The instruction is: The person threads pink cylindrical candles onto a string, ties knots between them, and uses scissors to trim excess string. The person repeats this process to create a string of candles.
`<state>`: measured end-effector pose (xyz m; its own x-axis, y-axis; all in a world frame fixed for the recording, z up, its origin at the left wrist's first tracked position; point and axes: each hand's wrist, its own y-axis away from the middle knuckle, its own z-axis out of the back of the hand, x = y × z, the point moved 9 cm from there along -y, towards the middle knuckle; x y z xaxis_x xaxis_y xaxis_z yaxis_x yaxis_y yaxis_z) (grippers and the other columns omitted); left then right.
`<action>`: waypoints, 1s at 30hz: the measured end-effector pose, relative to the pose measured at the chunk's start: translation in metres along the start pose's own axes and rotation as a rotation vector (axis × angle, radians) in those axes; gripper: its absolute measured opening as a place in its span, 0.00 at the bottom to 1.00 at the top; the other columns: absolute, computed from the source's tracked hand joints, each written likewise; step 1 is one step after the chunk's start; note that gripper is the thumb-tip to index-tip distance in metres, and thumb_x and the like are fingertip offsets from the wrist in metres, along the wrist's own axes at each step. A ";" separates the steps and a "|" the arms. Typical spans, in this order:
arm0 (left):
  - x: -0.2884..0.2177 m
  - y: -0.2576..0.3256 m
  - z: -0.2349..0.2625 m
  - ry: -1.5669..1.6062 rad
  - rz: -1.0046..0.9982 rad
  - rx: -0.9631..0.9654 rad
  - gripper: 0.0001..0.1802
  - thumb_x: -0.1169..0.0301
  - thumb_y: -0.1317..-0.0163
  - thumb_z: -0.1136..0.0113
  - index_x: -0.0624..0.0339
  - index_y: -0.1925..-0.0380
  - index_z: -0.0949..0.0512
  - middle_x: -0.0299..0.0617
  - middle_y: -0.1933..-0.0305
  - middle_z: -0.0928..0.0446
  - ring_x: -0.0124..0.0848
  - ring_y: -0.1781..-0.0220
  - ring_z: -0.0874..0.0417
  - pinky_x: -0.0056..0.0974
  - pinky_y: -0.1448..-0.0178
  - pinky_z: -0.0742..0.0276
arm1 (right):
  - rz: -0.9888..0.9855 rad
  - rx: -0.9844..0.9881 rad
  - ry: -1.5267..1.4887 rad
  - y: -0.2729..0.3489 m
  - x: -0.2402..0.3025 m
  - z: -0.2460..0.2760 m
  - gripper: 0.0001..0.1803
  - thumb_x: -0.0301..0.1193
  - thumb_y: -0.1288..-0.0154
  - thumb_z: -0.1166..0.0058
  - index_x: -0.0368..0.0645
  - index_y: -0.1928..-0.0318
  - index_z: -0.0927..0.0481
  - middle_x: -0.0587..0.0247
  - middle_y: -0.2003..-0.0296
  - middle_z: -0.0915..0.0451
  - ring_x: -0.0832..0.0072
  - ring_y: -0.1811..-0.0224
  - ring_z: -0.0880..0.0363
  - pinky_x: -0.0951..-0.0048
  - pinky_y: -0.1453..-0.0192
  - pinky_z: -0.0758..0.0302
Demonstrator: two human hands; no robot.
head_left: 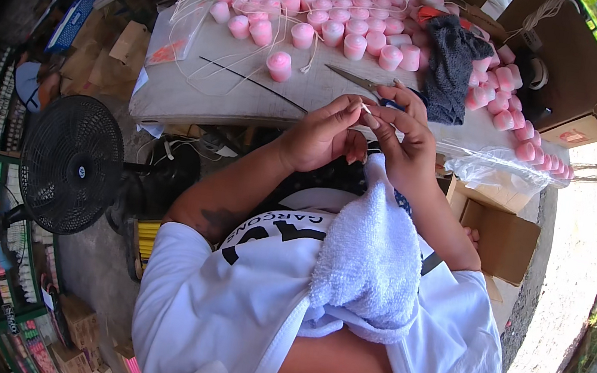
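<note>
Close together at the table's front edge, my left hand (326, 136) and my right hand (404, 138) are both closed, fingertips pinching a small white string-like piece (366, 109). Most of that piece is hidden by the fingers. Just beyond the right hand lie scissors (352, 78), blades toward the left, their dark handles partly covered by the hand. A thin black rod (252, 83) rests on the table left of my hands. One pink candle (279, 66) stands apart, nearer than the many other pink candles (357, 27) grouped behind it.
Loose white strings (234, 76) trail over the table's left (167, 97). A dark grey cloth (449, 70) lies among candles at right, near an open cardboard box (582, 62). A black fan (71, 164) stands at left. A white towel (372, 257) hangs over my chest.
</note>
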<state>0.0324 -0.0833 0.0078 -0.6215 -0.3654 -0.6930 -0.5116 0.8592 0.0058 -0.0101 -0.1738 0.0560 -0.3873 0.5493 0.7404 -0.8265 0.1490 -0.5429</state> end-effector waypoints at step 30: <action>-0.057 0.017 -0.020 -1.191 -0.757 -0.149 0.02 0.78 0.42 0.41 0.64 0.69 0.24 0.41 0.73 0.25 0.28 0.74 0.24 0.31 0.69 0.29 | -0.165 0.040 -0.240 0.005 -0.011 0.001 0.06 0.22 0.42 0.43 0.39 0.63 0.20 0.58 0.51 0.24 0.59 0.39 0.34 0.61 0.35 0.40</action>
<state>0.0476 -0.0546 0.0617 0.6521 -0.1332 -0.7464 -0.5936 0.5228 -0.6119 -0.0101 -0.1799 0.0456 -0.3284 0.3097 0.8923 -0.8997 0.1851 -0.3953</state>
